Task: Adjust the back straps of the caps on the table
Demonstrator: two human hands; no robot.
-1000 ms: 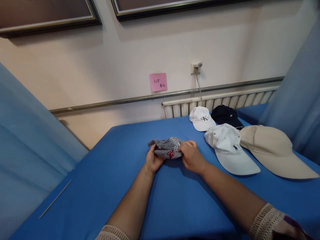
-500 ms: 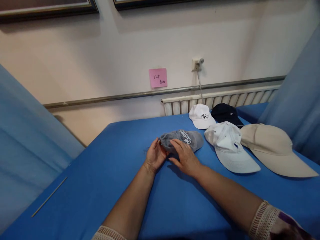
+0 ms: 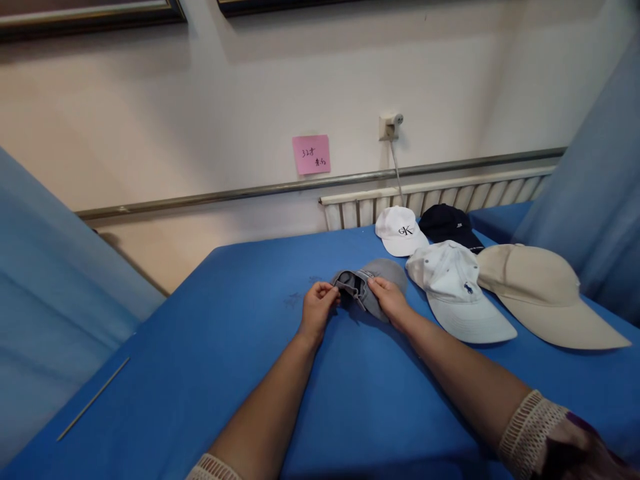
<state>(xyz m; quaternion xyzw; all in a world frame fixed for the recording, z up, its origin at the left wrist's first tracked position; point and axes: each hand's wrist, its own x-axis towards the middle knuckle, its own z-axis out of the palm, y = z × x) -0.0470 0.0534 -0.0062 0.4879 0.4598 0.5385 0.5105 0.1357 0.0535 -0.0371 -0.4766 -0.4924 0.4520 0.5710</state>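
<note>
A grey cap (image 3: 376, 285) lies in the middle of the blue table (image 3: 240, 373), turned so its back opening and dark strap face me. My left hand (image 3: 319, 311) pinches the strap end at the cap's left side. My right hand (image 3: 391, 300) grips the cap's near right edge with its fingers curled. Both forearms reach out across the blue cloth.
To the right lie a white cap with a small blue logo (image 3: 457, 290), a beige cap (image 3: 543, 293), a white cap with black letters (image 3: 400, 230) and a dark navy cap (image 3: 447, 225). A thin stick (image 3: 93, 399) lies near the left table edge. Blue curtains hang on both sides; a radiator stands behind.
The grey cap has been turned round: its lettered front faced me before, now its back opening and strap do. Both hands moved from resting on it to pinching its rear edge.
</note>
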